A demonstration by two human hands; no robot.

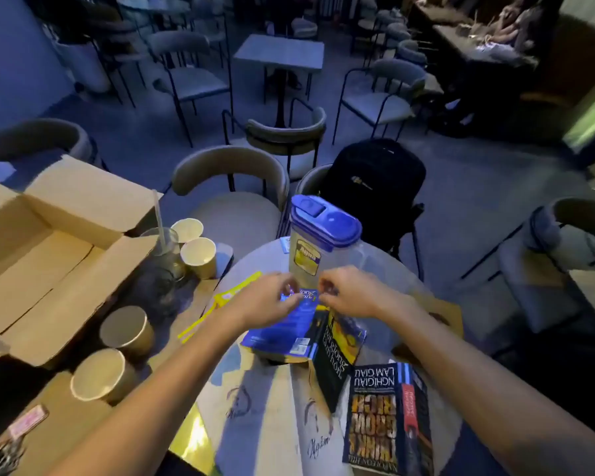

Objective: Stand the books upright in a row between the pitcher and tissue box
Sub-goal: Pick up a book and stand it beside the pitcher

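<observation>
A clear pitcher (pixel 323 242) with a blue lid stands at the far side of the small round table (pixel 261 400). Just in front of it a blue book (pixel 282 324) is tilted up, and both my hands hold its top edge: my left hand (pixel 268 297) on the left corner, my right hand (pixel 347 293) on the right corner. A black and yellow book (pixel 337 352) leans against the blue one's right side. A dark book with orange lettering (pixel 385 424) lies flat at the near right. No tissue box is visible.
An open cardboard box (pixel 59 249) and several paper cups (pixel 128 331) fill the table on the left, with yellow strips (pixel 220 304) beside them. A black backpack (pixel 375 187) rests on a chair behind the pitcher. Chairs and tables stand beyond.
</observation>
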